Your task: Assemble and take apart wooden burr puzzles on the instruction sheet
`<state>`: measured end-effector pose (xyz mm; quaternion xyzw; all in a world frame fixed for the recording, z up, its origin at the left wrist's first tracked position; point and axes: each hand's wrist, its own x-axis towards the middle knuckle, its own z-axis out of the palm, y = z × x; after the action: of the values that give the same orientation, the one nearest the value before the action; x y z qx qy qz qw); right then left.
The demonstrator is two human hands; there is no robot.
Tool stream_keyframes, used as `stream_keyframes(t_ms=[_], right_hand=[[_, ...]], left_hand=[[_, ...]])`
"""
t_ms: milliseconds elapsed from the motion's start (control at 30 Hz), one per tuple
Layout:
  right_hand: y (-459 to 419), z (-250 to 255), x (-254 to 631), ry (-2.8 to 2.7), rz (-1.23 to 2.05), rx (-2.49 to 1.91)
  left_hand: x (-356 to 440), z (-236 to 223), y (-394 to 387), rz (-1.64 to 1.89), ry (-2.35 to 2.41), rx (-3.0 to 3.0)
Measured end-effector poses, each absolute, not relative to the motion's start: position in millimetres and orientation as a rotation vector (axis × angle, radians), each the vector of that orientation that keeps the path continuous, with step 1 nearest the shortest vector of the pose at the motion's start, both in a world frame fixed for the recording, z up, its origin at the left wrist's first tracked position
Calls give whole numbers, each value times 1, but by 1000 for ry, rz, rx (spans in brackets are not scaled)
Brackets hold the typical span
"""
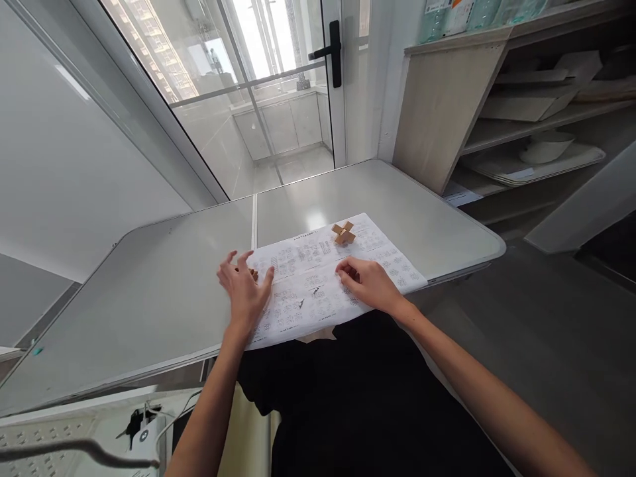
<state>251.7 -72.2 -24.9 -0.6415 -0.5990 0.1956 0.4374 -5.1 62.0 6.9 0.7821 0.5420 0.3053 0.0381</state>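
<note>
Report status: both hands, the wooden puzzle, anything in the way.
Left hand spread near wooden piece; right hand curled over paper, grip unclear. Wooden puzzle on paper, untouched. No obstruction visible.

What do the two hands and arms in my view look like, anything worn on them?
Both the left hand and the right hand are ungloved, with slender fingers and no rings that I can make out. The forearms are bare, without sleeves, watch or cables in view. Black clothing covers the body between them.

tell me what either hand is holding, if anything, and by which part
Left hand: no grip shows; its fingers are spread near a partly hidden wooden piece. Right hand: fingers curled, so any hold can't be told.
</note>
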Motion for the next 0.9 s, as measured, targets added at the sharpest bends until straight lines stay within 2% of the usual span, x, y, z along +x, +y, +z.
stream_keyframes(t_ms=[300,900], right_hand=[[-72,-24,253,-1492,495,-1597],[-72,-23,253,-1499,503,-1601]], left_hand=[[-31,-2,92,740,1801,2401],[-46,-3,96,841,1657,2322]])
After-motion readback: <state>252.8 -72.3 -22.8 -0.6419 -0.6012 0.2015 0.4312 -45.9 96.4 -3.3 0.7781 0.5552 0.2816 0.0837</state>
